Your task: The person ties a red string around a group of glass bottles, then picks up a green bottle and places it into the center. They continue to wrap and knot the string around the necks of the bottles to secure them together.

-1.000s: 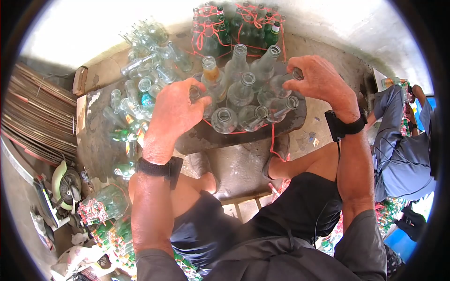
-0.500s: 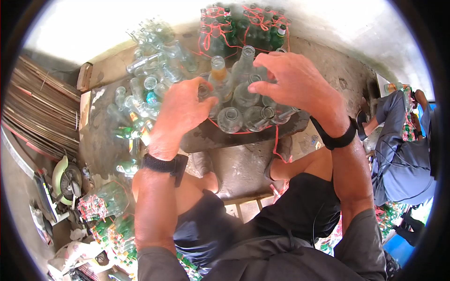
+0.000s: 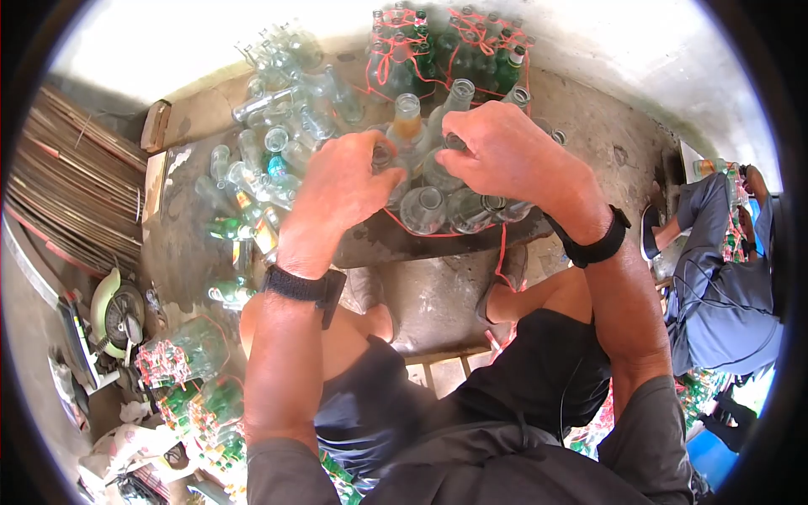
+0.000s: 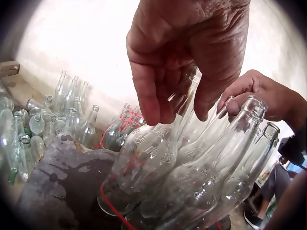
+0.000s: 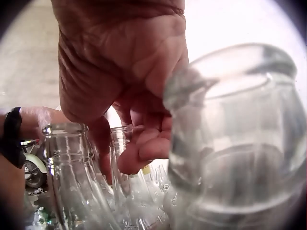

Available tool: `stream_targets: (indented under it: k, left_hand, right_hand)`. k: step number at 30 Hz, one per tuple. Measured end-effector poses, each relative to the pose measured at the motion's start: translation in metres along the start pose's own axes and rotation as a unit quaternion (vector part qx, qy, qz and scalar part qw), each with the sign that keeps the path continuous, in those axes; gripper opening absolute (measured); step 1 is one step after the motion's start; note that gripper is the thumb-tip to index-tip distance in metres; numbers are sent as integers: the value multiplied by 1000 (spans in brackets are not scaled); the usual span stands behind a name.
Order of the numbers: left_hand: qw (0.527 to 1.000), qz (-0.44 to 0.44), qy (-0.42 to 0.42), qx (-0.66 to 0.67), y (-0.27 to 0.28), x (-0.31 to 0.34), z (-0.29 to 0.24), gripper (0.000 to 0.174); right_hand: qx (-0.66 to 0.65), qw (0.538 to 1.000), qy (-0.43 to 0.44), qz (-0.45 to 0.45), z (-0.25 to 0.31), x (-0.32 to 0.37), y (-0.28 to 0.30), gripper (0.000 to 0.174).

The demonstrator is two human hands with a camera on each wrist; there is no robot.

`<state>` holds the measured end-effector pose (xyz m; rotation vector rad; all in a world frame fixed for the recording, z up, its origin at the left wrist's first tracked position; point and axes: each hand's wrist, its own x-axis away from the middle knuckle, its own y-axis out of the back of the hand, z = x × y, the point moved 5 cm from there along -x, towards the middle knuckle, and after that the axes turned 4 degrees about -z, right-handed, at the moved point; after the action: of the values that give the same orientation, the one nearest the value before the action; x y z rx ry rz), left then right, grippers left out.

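Observation:
A cluster of clear glass bottles (image 3: 425, 206) stands on a dark stone slab (image 3: 379, 244), with a red string (image 3: 501, 252) round its base. My left hand (image 3: 345, 181) is at the cluster's left side. In the left wrist view, the left hand's fingers (image 4: 158, 96) and thumb curl round the neck of one clear bottle (image 4: 144, 158). My right hand (image 3: 505, 151) lies over the cluster's middle. Its curled fingers (image 5: 144, 148) pinch the top of another bottle neck (image 5: 120, 143). A bottle mouth (image 5: 235, 96) fills the foreground of the right wrist view.
Loose clear bottles (image 3: 269, 160) lie piled to the left of the slab. String-tied bundles of bottles (image 3: 446, 50) stand behind it. Stacked sheets (image 3: 71, 185) and a circular saw (image 3: 118, 316) are far left. Another person (image 3: 715, 278) sits at right. My knees are under the slab's front.
My right hand has moved left from the cluster's right edge to its middle and closed on a bottle top. The left hand has stayed on its bottle neck.

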<state>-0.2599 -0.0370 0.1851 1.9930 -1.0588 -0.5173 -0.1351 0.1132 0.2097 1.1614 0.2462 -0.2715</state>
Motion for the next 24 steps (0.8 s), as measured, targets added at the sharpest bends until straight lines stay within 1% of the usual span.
stream_targets:
  k: [3,9,11,12,14,17,24]
  left_hand:
    - [1000,6,4,2,-1,0,1,36]
    - [1000,5,-12,8,-1,-1,-1,35]
    - [1000,4,-14,7,0,-1,-2,35]
    - [1000,3,-17,7,0,-1,-3,35]
    - [1000,8,-16,4,0,-2,-4,35]
    - [1000,9,-16,1,-3,-2,-3,36]
    - [1000,11,-18,3,-5,-2,-3,36]
  right_hand:
    - [0,1000,11,-5,4,-1,-1,24]
    - [-15,1000,-4,-7,3,-2,1,23]
    - [-16,999,-36,15,5,-4,2,25]
    - [-17,999,-35,15,3,-4,1,25]
    - [-9,1000,13,-12,3,-4,-1,24]
    - [-17,999,15,-31,2,-4,-4,24]
    - [-19,999,10,-29,5,-4,-4,24]
